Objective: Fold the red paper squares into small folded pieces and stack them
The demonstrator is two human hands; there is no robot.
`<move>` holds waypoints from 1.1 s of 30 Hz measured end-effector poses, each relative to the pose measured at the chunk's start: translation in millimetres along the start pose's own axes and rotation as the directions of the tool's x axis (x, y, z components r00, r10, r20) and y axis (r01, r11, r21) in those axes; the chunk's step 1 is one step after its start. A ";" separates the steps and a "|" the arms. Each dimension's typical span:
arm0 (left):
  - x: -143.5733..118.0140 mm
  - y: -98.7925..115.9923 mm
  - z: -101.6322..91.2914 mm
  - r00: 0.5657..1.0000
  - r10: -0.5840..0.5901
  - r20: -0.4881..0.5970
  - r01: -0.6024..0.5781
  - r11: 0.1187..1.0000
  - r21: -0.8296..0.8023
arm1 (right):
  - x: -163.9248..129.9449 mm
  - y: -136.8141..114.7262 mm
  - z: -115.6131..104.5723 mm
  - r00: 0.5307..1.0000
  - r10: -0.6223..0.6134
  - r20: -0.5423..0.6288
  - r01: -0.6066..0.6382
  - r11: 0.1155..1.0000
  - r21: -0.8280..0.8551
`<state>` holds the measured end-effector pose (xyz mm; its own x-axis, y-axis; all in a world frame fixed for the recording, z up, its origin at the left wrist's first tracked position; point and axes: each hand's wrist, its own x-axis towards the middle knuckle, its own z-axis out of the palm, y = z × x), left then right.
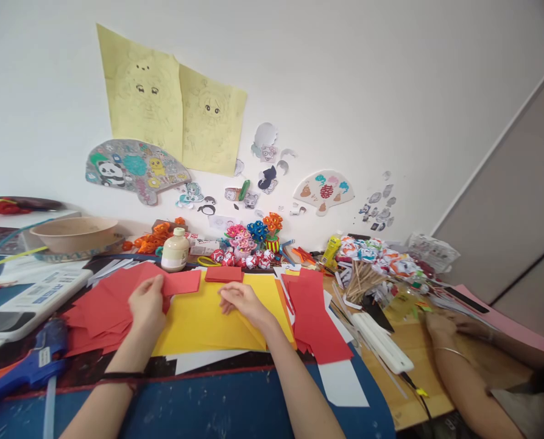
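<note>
My left hand (148,302) is closed on a rectangular red paper piece (184,282), gripping its left end between thumb and fingers. Loosely curled, my right hand (242,302) hovers over yellow paper sheets (194,326); I see nothing between its fingers. Just above it, a small folded red paper (223,275) lies at the sheets' far edge. Under and left of my left hand spreads a pile of red paper (102,305). More red paper strips (317,317) lie right of the yellow sheets.
At left are a blue glue gun (47,353), a white device (29,305) and a bowl (77,235). A glue bottle (175,251) and paper flowers (242,238) stand along the wall. At right lie a white power strip (384,342), wooden sticks (365,280) and another person's hands (445,323).
</note>
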<state>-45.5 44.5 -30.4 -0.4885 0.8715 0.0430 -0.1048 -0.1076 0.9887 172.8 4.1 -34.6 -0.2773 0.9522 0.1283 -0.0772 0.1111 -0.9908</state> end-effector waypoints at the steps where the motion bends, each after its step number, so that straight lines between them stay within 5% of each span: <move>1: -6.6 0.5 6.6 0.999 -0.023 0.033 0.023 1.000 -0.019 | 0.7 -1.0 2.4 1.000 -0.018 -0.014 0.019 0.999 0.033; 7: -48.1 15.5 29.2 0.907 -0.039 0.420 0.048 0.999 -0.012 | 4.7 -9.1 3.2 0.953 -0.170 -0.252 0.168 0.985 -0.033; 12: -55.7 19.0 26.8 0.698 0.067 0.713 -0.288 0.938 0.194 | 3.4 -7.2 -6.8 0.954 -0.187 -0.236 0.184 0.982 -0.036; 14: -57.5 18.4 27.3 0.648 0.079 0.757 -0.417 0.869 0.267 | 2.7 -6.8 -6.0 0.959 -0.183 -0.214 0.180 0.983 -0.037; 17: -58.2 19.0 27.0 0.704 0.158 0.693 -0.493 0.811 0.316 | 2.3 -9.3 -2.5 0.956 -0.207 -0.209 0.187 0.976 -0.112; 20: -53.7 20.5 23.2 0.807 0.197 0.556 -0.444 0.824 0.353 | 2.7 -11.5 -2.6 0.945 -0.244 -0.217 0.201 0.958 -0.205; 23: -47.0 19.6 20.2 0.857 0.192 0.478 -0.386 0.853 0.350 | 4.2 -9.0 -7.7 0.933 -0.243 -0.264 0.190 0.959 -0.210; 26: -45.9 15.8 21.8 0.822 0.140 0.553 -0.356 0.883 0.305 | 5.9 -5.0 -11.7 0.927 -0.210 -0.311 0.163 0.972 -0.171; 33: -60.6 17.2 30.0 0.611 0.103 0.785 -0.507 0.813 0.288 | 3.0 -10.0 -2.5 0.950 -0.253 -0.182 0.208 0.950 -0.231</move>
<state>8.3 4.2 -11.7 0.3703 0.8971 0.2412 0.4116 -0.3912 0.8231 175.1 6.5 -24.4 -0.0699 0.9286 0.3645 0.0905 0.3698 -0.9247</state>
